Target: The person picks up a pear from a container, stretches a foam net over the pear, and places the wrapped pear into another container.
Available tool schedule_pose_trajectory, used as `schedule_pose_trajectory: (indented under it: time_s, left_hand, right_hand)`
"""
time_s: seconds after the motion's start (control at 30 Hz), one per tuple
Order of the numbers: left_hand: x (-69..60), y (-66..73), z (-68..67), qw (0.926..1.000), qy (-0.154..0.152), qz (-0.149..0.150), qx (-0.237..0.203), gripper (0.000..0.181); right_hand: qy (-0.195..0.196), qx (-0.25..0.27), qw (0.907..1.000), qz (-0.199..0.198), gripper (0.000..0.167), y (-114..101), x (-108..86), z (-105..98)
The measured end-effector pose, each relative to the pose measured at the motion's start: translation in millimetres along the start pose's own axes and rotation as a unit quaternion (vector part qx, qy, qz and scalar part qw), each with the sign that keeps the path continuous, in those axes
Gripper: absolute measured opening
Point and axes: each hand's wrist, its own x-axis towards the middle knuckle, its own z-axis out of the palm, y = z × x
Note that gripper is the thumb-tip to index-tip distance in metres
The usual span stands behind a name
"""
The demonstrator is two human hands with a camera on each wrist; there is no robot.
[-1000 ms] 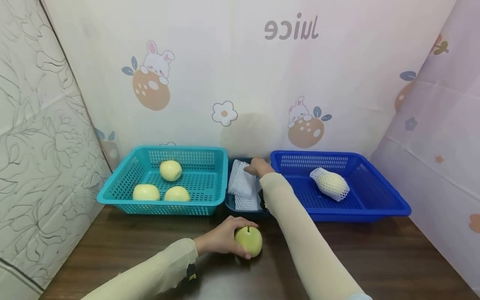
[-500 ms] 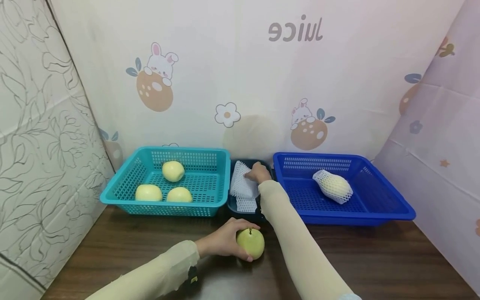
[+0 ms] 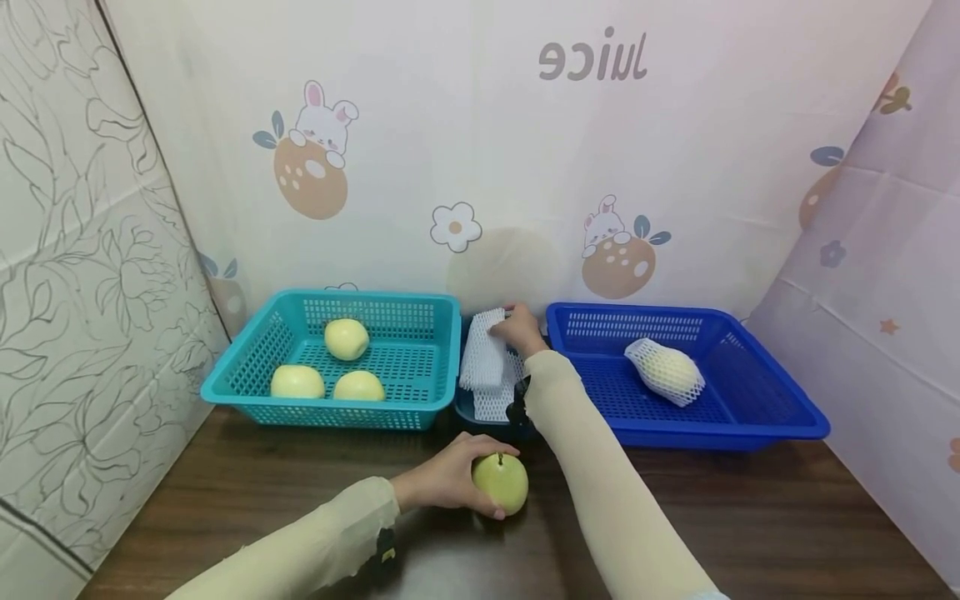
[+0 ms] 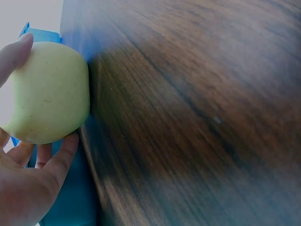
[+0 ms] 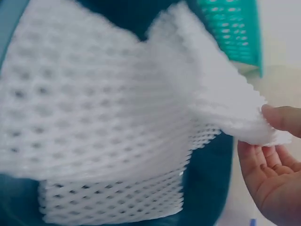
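My left hand (image 3: 450, 477) grips a round yellow-green pear (image 3: 501, 484), stem upward, on the dark wooden table. In the left wrist view, thumb and fingers lie on opposite sides of the pear (image 4: 51, 94). Over the small dark teal basket (image 3: 465, 411), my right hand (image 3: 521, 328) pinches the edge of a white foam net sleeve (image 3: 484, 358). The right wrist view has that sleeve (image 5: 221, 80) pulled up at one corner between thumb and fingers. Beneath it, more white netting (image 5: 113, 197) lies in the basket.
A turquoise basket (image 3: 330, 414) with three pale yellow pears (image 3: 347, 339) stands on the left. To the right is a blue basket (image 3: 697, 435) holding one netted pear (image 3: 666, 372). A patterned cloth (image 3: 495, 150) hangs behind the baskets.
My right hand has risen slightly toward the back, lifting the foam net sleeve's edge and uncovering more netting below. The left hand keeps holding the pear in place.
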Motion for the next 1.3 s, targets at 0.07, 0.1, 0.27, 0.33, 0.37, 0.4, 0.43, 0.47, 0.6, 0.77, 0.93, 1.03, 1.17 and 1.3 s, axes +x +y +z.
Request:
schedule_pose_trajectory:
  time_s: [0.07,0.1,0.27,0.33,0.37,0.4,0.43,0.47,0.6,0.77,0.93,1.03,1.17,1.3]
  left_hand:
    - [0.1,-0.2,0.2,1.0000,0.001,0.006,0.003,0.069]
    - [0.3,-0.5,0.5,0.9999,0.002,0.011,0.005,0.070]
    - [1.5,-1.6,1.5,0.9997,0.008,0.021,0.010,0.070]
    - [1.8,-1.8,1.6,0.9998,0.008,0.017,0.009,0.070]
    - [1.6,-2.1,1.6,0.9998,0.007,0.014,0.008,0.070]
    - [1.5,-2.2,1.5,0.9999,0.007,0.011,0.006,0.070]
    - [1.2,-2.2,1.4,0.9999,0.006,0.008,0.006,0.070]
    - [0.9,-2.2,1.4,1.0000,0.006,0.005,0.005,0.070]
    - [-0.2,-3.1,1.9,1.0000,0.003,0.002,0.006,0.071]
    - [-0.9,-4.1,4.3,0.9999,0.006,0.014,0.009,0.071]
    - [-1.3,-2.9,4.5,0.9996,0.015,0.021,0.012,0.070]
    - [-1.5,-1.6,4.2,0.9993,0.022,0.026,0.015,0.070]
    - [-1.8,-0.4,3.9,0.9990,0.027,0.029,0.018,0.071]
    - [-1.9,0.7,3.2,0.9991,0.027,0.026,0.018,0.071]
  right_hand:
    - [-0.008,0.029,0.9995,0.002,0.055,-6.0,1.0,-3.3]
    - [-0.010,0.040,0.9991,0.000,0.053,-9.6,1.6,-5.0]
    - [-0.001,0.057,0.9981,-0.024,0.046,-29.7,0.1,-16.8]
    - [0.000,0.058,0.9978,-0.032,0.047,-37.5,-2.7,-22.6]
    - [0.000,0.061,0.9975,-0.037,0.047,-41.0,-4.4,-25.8]
    - [0.000,0.065,0.9970,-0.043,0.046,-44.4,-6.2,-28.8]
    - [0.001,0.065,0.9967,-0.050,0.045,-47.1,-7.7,-31.9]
    - [0.001,0.067,0.9962,-0.055,0.044,-49.7,-9.7,-35.3]
    - [0.005,0.069,0.9947,-0.077,0.037,-55.2,-19.1,-49.0]
    - [0.001,0.083,0.9906,-0.109,0.035,-55.2,-37.8,-67.3]
    - [-0.022,0.123,0.9829,-0.136,0.036,-49.3,-57.1,-84.6]
    - [-0.036,0.139,0.9789,-0.145,0.037,-43.7,-70.2,-92.3]
    - [-0.046,0.149,0.9748,-0.160,0.036,-33.8,-91.2,-97.2]
    - [-0.041,0.161,0.9692,-0.182,0.031,-23.3,-112.7,-97.5]
